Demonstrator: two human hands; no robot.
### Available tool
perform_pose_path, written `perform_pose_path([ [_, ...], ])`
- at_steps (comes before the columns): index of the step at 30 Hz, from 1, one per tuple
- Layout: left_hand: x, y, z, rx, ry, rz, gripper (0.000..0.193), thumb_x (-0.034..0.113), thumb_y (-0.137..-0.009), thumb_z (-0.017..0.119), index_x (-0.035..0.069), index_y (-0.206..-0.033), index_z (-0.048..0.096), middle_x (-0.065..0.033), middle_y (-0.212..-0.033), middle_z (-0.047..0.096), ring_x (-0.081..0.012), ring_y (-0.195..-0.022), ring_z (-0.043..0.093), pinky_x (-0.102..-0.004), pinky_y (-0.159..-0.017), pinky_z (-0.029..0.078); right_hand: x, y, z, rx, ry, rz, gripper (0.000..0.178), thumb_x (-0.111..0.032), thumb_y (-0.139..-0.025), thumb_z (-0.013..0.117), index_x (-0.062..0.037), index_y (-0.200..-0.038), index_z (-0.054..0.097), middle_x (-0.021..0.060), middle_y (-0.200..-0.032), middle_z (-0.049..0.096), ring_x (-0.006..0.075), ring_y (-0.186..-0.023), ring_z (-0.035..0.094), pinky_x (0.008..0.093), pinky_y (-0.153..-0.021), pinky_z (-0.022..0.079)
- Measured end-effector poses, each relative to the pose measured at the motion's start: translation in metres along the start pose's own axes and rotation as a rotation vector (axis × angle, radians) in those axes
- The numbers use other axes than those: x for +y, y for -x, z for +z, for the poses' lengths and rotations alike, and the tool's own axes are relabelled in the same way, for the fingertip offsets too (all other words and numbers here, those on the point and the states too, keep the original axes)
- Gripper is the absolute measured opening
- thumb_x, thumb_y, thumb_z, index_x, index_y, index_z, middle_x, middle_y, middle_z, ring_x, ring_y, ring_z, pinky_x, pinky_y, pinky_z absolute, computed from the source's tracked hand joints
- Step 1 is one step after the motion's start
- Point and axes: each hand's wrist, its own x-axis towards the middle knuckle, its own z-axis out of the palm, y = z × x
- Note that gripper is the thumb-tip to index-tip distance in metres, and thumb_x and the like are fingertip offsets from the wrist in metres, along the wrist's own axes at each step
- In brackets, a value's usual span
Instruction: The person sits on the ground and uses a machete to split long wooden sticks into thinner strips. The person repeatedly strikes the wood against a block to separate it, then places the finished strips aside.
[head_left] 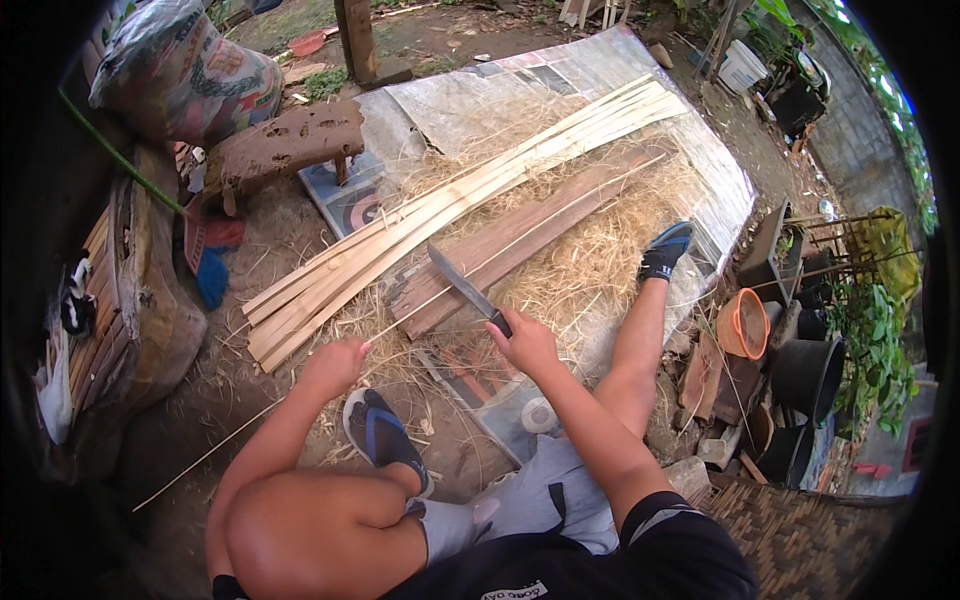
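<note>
My left hand (335, 368) is closed on a long, thin, pale strip (240, 432), which looks like wood or bamboo. One end trails down to the left over the ground; the other runs up across a brown wooden board (435, 318). A knife (462, 285) with a dark handle is gripped in my right hand (528, 345). Its blade points up and to the left and crosses the strip above the board; whether it touches is unclear. Beside the board lies a bundle of pale flat slats (400, 245). Curly shavings (570, 290) are heaped around the board.
A printed sheet (720, 185) covers the ground under the work. At upper left stand a low brown bench (290, 145) and a stuffed sack (190, 80). An orange bucket (742, 322) and black pots (805, 380) line the right side. My sandalled feet flank the board's near end.
</note>
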Motion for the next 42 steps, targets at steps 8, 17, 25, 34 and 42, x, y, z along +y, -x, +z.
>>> perform_pose_path([
  [8, -0.002, 0.003, -0.006, 0.002, 0.014, -0.041, 0.037, 0.037, -0.107, 0.044, 0.005, -0.102, 0.062, -0.0257, -0.092, 0.07, -0.0477, -0.089, 0.066, -0.0577, -0.078, 0.051, 0.021, -0.012, -0.028, -0.08, 0.108, 0.135, 0.047, -0.053, -0.098, 0.06, -0.0145, -0.125, 0.064, 0.0153, -0.093, 0.072, 0.0357, -0.069, 0.071, 0.0471, -0.06, 0.058],
  [17, -0.035, 0.028, -0.025, -0.001, 0.006, 0.01, 0.039, 0.037, -0.106, 0.046, 0.004, -0.095, 0.065, -0.0226, -0.084, 0.069, -0.0455, -0.082, 0.066, -0.0554, -0.075, 0.052, 0.143, -0.048, -0.064, 0.157, 0.215, 0.555, 0.045, -0.052, -0.101, 0.056, -0.0077, -0.106, 0.064, 0.0189, -0.08, 0.071, 0.0405, -0.074, 0.07, 0.0509, -0.067, 0.056],
  [25, -0.017, 0.001, -0.004, -0.072, 0.301, -0.017, 0.042, 0.035, -0.105, 0.049, 0.001, -0.088, 0.069, -0.0221, -0.078, 0.069, -0.0438, -0.075, 0.065, -0.0516, -0.073, 0.051, -0.072, 0.02, -0.007, -0.193, 0.077, -0.372, 0.045, -0.053, -0.101, 0.055, -0.0096, -0.111, 0.061, 0.017, -0.088, 0.071, 0.0385, -0.077, 0.072, 0.0497, -0.066, 0.057],
  [34, -0.031, 0.017, 0.004, 0.009, 0.199, -0.016, 0.043, 0.034, -0.104, 0.05, 0.003, -0.083, 0.069, -0.0216, -0.075, 0.068, -0.0424, -0.073, 0.066, -0.0495, -0.071, 0.051, -0.032, -0.021, -0.019, -0.157, 0.051, -0.164, 0.05, -0.053, -0.1, 0.057, -0.0083, -0.121, 0.062, 0.0193, -0.082, 0.071, 0.0401, -0.076, 0.072, 0.0491, -0.065, 0.057],
  [42, -0.053, 0.03, 0.0, -0.102, 0.493, -0.124, 0.038, 0.037, -0.101, 0.058, 0.002, -0.091, 0.069, -0.0216, -0.077, 0.068, -0.0428, -0.074, 0.066, -0.0496, -0.07, 0.051, 0.074, -0.051, -0.036, 0.016, 0.089, 0.349, 0.044, -0.05, -0.101, 0.056, -0.007, -0.11, 0.064, 0.0222, -0.082, 0.072, 0.0433, -0.079, 0.071, 0.0544, -0.069, 0.056],
])
